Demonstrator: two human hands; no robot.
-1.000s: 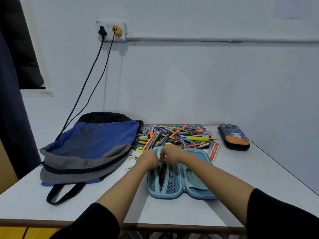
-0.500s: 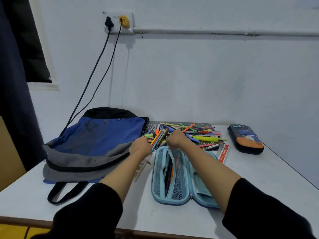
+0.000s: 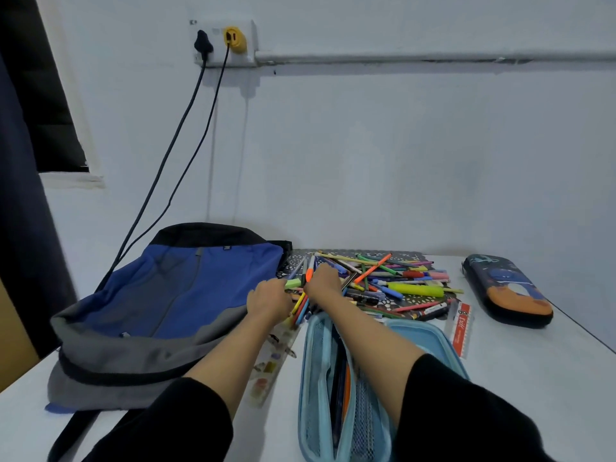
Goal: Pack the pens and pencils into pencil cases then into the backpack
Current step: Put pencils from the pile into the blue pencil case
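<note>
A light blue pencil case (image 3: 423,331) lies open on the white table (image 3: 533,378) near me, with a few pens in its mesh side. Behind it a heap of coloured pens and pencils (image 3: 393,281) lies on a dark patterned mat. My left hand (image 3: 269,296) and my right hand (image 3: 322,283) reach into the heap's left end, fingers curled round a bunch of pens and pencils. A blue and grey backpack (image 3: 160,311) lies flat at the left. A dark pencil case (image 3: 506,290) with an orange print sits zipped at the right.
A red and white ruler (image 3: 462,328) lies right of the open case. A clear sticker-covered ruler (image 3: 273,358) lies under my left forearm. Two black cables (image 3: 180,161) hang from a wall socket down behind the backpack. The wall stands close behind the table.
Both hands left the far end of the open blue case and moved forward into the heap of pens, where they now gather a bunch. The camera moved closer and tilted.
</note>
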